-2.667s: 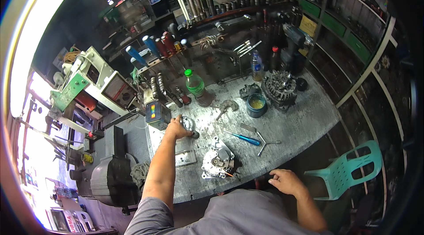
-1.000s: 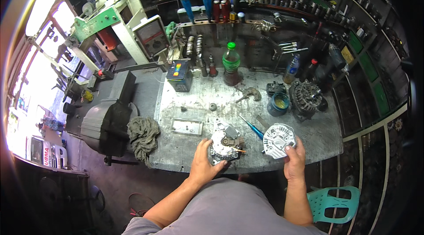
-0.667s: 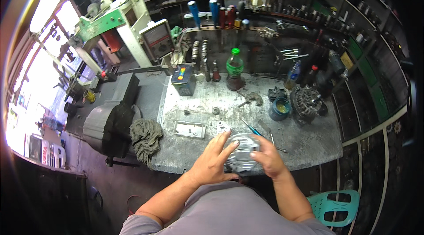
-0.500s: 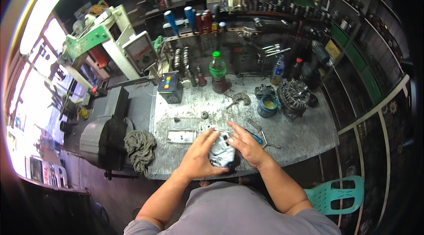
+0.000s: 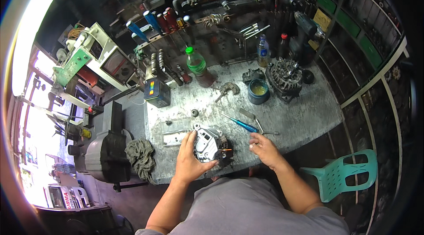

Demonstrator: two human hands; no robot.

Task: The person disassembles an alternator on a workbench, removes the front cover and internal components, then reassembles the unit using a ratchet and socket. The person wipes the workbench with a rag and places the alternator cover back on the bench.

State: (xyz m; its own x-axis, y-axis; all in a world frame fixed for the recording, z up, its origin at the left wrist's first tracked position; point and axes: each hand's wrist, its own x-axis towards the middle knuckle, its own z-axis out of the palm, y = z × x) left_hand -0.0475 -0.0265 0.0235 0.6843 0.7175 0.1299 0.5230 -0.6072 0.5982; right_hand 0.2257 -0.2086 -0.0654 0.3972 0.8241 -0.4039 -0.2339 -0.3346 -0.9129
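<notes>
Near the bench's front edge, my left hand (image 5: pixel 190 160) grips the left side of a silver alternator (image 5: pixel 206 144), its thumb along the lower edge. The alternator's silver cover faces up, and dark ribbed metal with a copper-coloured stud shows on its right side. My right hand (image 5: pixel 265 151) is off the alternator, to its right, with the fingers curled and pressed together. Whether something small sits between those fingertips I cannot make out. Just beyond this hand lie a blue-handled screwdriver (image 5: pixel 245 125), a T-shaped wrench (image 5: pixel 266 131) and a small flat grey block (image 5: pixel 247 113).
Further back stand a second alternator (image 5: pixel 285 78), a blue tub of yellowish grease (image 5: pixel 258 90), a green-capped bottle (image 5: pixel 195 61) and a battery-like box (image 5: pixel 157 92). A bench vise (image 5: pixel 106 155) and crumpled rag (image 5: pixel 140 155) are at left, a green chair (image 5: pixel 342 175) at right.
My right hand has left the alternator and moved right and down, its fingers curling. The alternator, still in my left hand, now shows its dark right side. The view has turned and shifted.
</notes>
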